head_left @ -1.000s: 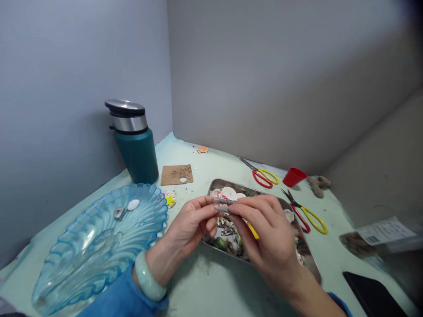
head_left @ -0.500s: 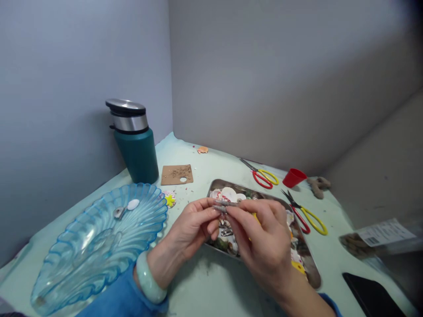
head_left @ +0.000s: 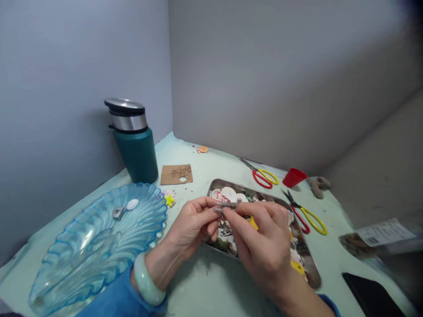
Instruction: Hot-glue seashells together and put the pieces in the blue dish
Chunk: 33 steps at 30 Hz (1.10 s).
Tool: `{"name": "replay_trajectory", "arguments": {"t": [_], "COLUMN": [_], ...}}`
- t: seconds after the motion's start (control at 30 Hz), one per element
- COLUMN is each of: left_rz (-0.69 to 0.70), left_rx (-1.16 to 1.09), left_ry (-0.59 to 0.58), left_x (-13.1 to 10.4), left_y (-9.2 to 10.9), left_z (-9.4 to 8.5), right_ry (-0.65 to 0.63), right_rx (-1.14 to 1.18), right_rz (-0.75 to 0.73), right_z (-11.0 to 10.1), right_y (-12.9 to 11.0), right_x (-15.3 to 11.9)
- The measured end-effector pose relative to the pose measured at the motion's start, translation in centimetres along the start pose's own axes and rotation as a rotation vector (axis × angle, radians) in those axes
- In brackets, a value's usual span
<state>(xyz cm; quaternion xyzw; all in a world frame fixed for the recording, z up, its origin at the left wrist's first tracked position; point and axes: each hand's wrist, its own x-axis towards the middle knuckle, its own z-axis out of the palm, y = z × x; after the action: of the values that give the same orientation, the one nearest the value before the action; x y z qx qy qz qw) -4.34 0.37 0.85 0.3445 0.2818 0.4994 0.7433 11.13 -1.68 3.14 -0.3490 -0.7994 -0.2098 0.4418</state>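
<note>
Both hands meet over the near left part of a metal tray point(head_left: 312, 259) filled with small white, yellow and green pieces. My left hand point(head_left: 191, 224), with a pale green bangle at its wrist, pinches a thin grey piece point(head_left: 228, 204) between thumb and fingers. From the right, my right hand point(head_left: 264, 233) grips the same grey piece with thumb and fingertips. It looks like two slim pointed strands lying side by side; the fingers hide part of it.
On the left are a blue scalloped dish point(head_left: 99, 237) and a teal bottle point(head_left: 137, 154). Behind the tray lie brown card point(head_left: 176, 175), two scissors point(head_left: 264, 177) point(head_left: 307, 213) and a red cup point(head_left: 294, 177). A plastic bag point(head_left: 380, 237) and black flat object point(head_left: 370, 293) are right.
The fingertips have shifted slightly on the grey piece, and more of its upper strand shows beside my right fingers. Both hands stay in nearly the same place.
</note>
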Motion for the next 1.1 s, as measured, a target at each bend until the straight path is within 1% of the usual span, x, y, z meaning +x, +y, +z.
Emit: {"name": "replay_trajectory", "arguments": {"t": [0.2, 0.47, 0.7, 0.87, 1.1], "left_rz": [0.020, 0.037, 0.034, 0.039, 0.050], "left_rx": [0.038, 0.081, 0.102, 0.113, 0.140], "left_ry": [-0.004, 0.009, 0.077, 0.069, 0.066], "left_x": [-0.12, -0.17, -0.27, -0.38, -0.24], "left_y": [0.13, 0.09, 0.25, 0.17, 0.34], "left_z": [-0.06, -0.08, 0.26, 0.12, 0.01], "right_ry": [0.027, 0.026, 0.042, 0.053, 0.032], "right_rx": [0.024, 0.028, -0.019, -0.008, 0.033], "right_rz": [-0.018, -0.014, -0.025, -0.025, 0.010], "right_z": [0.27, 0.51, 0.57, 0.71, 0.86], "right_y": [0.04, 0.06, 0.00, -0.12, -0.14], "right_x": [-0.16, -0.40, -0.56, -0.48, -0.64]}}
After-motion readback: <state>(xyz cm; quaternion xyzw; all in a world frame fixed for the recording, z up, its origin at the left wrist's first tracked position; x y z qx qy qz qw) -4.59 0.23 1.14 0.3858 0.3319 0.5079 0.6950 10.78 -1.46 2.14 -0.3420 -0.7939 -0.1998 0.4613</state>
